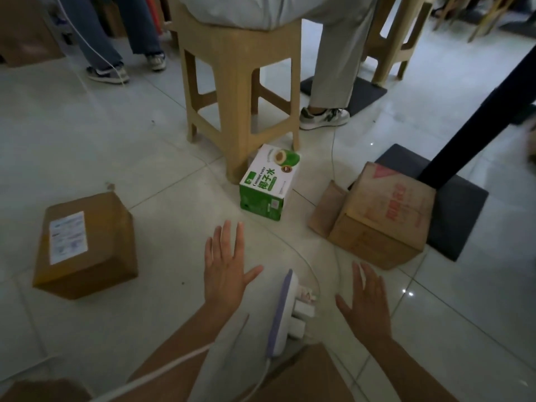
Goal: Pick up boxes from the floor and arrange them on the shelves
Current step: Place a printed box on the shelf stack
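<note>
Nearest, a white power strip (pixel 285 311) with plugs lies on the tiled floor (pixel 162 175) between two outstretched hands. The left hand (pixel 224 266) and the right hand (pixel 367 303) both hover palm-down with fingers (pixel 224 236) spread wide, holding nothing and touching nothing. Just beyond, in the middle, stands a green-and-white coconut water box (pixel 265 188) against a leg of a tan plastic stool (pixel 237 82) — probably full of cartons, so likely heavy and stiff; take it by its two opposite side faces, low down. To the left sits a sealed brown carton (pixel 87 245) with a white label, rigid-looking, best held under its lower edges. To the right a worn cardboard box (pixel 383 216) with red print has a loose flap — softer, so support its base. No shelves are in view. Farther off, a seated person's legs and other feet show.
</note>
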